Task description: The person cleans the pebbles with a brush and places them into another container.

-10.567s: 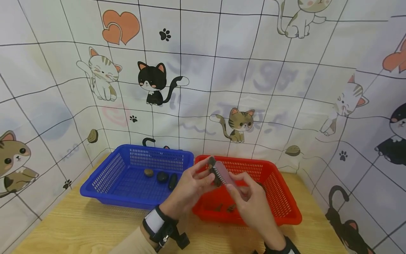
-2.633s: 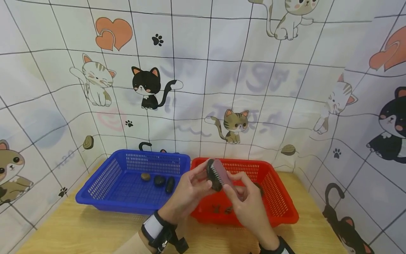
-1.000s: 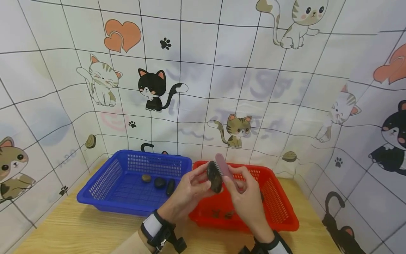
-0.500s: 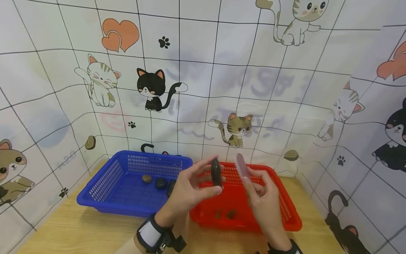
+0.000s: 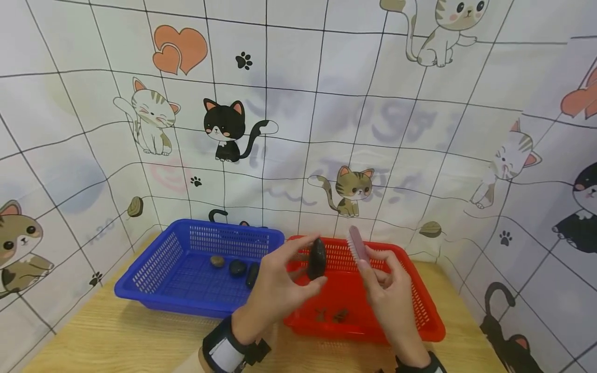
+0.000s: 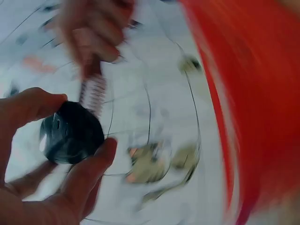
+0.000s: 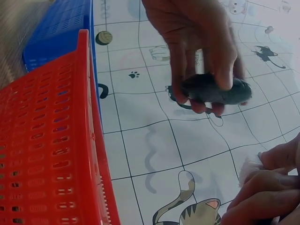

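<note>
My left hand (image 5: 278, 282) pinches a dark, shiny stone (image 5: 317, 258) between thumb and fingertips, above the left part of the red basket (image 5: 352, 290). In the left wrist view the stone (image 6: 72, 133) looks rounded and nearly black. My right hand (image 5: 391, 290) grips a pink brush (image 5: 357, 245) with pale bristles that face the stone. A gap separates bristles and stone in the head view. The right wrist view shows the stone (image 7: 218, 89) held from above, and only a bit of the bristles (image 7: 251, 169) beside my right fingers.
A blue basket (image 5: 186, 282) stands left of the red one, holding a brown stone (image 5: 217, 261), a round black stone (image 5: 238, 268) and a long dark stone (image 5: 252, 275). Small brown pieces (image 5: 340, 315) lie in the red basket. Behind rises a cat-patterned cloth (image 5: 289, 114).
The brush, earlier against the stone, has come away to the right with my right hand. My left hand has turned the stone, so its narrow side shows now.
</note>
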Tool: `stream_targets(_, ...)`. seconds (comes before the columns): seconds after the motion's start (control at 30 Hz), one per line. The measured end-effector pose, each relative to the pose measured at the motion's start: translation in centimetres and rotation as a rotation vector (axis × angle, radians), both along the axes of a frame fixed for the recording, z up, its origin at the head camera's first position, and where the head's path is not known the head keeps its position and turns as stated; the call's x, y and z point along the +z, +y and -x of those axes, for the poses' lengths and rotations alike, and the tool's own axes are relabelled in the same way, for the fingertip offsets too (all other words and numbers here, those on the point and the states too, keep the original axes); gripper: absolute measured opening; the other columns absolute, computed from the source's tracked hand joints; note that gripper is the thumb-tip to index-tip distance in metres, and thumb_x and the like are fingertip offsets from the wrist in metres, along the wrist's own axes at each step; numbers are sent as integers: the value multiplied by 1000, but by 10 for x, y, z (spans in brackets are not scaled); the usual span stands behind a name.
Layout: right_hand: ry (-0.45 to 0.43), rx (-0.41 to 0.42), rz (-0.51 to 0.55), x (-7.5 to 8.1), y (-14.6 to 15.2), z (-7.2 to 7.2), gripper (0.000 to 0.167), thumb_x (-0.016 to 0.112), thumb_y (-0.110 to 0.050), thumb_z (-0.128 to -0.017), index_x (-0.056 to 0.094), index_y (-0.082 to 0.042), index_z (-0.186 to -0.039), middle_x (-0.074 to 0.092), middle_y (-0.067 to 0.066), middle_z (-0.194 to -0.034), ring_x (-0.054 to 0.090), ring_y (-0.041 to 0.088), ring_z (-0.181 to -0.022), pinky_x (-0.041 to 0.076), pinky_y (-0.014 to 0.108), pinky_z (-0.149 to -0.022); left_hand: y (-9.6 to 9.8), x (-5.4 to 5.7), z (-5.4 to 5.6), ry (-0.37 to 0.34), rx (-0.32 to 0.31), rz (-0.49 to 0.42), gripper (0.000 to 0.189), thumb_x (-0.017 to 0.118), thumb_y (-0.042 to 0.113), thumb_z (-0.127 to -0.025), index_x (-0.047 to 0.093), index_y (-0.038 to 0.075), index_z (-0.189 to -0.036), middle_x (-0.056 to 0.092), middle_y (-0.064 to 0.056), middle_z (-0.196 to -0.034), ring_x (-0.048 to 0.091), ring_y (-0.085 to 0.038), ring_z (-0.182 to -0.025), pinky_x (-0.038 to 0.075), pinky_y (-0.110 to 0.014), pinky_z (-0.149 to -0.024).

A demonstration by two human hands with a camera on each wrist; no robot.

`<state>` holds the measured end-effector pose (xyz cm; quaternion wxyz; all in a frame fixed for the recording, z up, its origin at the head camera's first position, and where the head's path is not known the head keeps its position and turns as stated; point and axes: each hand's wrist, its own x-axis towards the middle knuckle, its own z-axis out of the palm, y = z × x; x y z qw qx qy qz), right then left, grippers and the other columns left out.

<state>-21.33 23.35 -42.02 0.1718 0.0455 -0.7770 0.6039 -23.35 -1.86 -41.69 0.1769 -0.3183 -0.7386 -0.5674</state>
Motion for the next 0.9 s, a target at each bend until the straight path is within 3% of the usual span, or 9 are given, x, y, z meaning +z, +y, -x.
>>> stream_targets(0.1,-11,-2,-3,1,2,3,42,75,-31,-116,64,-18,-155,64,4,-77,46,18,-51,43,25,-48,-12,2,8,-235,-34,-60,76,95,16,-98,64,25,-167,79,-16,-145,84,-34,-121,75,-41,-92)
stream_targets(0.17,-16,-5,-11,2,3,4,43,75,-31,-116,64,-18,-156,66,3,-80,47,18,-51,43,25,-49,-21,3,15,-310,-17,-45,76,95,21,-98,63,24,-167,78,-19,-145,85,-37,-120,76,-44,-91)
stream_targets(0.23,-20,-4,-17,2,4,5,43,75,-31,-116,64,-18,-156,68,1,-81,47,17,-52,43,25,-49,-32,5,22,-324,38,21,78,95,23,-97,62,23,-168,78,-22,-146,85,-39,-120,76,-47,-90)
stream_targets(0.33,-15,0,-18,3,5,5,43,75,-31,-116,64,-18,-156,66,2,-80,46,17,-52,43,26,-49,-51,10,34,-346,168,157,83,98,26,-94,62,25,-169,79,-22,-145,86,-38,-117,76,-50,-86)
stream_targets(0.47,3,0,-16,3,6,5,41,75,-30,-116,65,-18,-154,61,4,-75,46,17,-51,42,26,-47,-82,12,57,-378,327,374,85,98,29,-92,62,21,-169,80,-25,-145,86,-39,-115,76,-53,-87)
stream_targets(0.53,13,-2,-16,3,7,4,40,75,-28,-117,65,-18,-154,57,4,-72,45,16,-51,42,27,-47,-99,10,70,-393,376,475,83,97,30,-91,63,16,-166,81,-26,-140,86,-39,-112,75,-52,-87)
stream_targets(0.7,5,-11,-4,4,8,3,40,74,-29,-117,65,-17,-154,55,3,-70,44,16,-51,42,27,-47,-140,6,94,-483,437,656,83,94,26,-90,61,-1,-161,81,-28,-122,83,-30,-86,71,-40,-71)
stream_targets(0.77,-2,-15,10,4,9,3,41,74,-29,-117,65,-17,-154,55,3,-70,44,17,-51,42,28,-46,-155,4,100,-520,455,715,80,94,26,-91,62,-8,-156,79,-27,-119,81,-28,-82,70,-38,-68)
stream_targets(0.9,-1,-28,34,5,11,3,41,74,-29,-117,65,-17,-155,52,2,-68,42,17,-50,41,29,-45,-181,1,114,-616,470,787,55,95,21,-87,75,-14,-124,81,-26,-107,82,-32,-81,74,-44,-71)
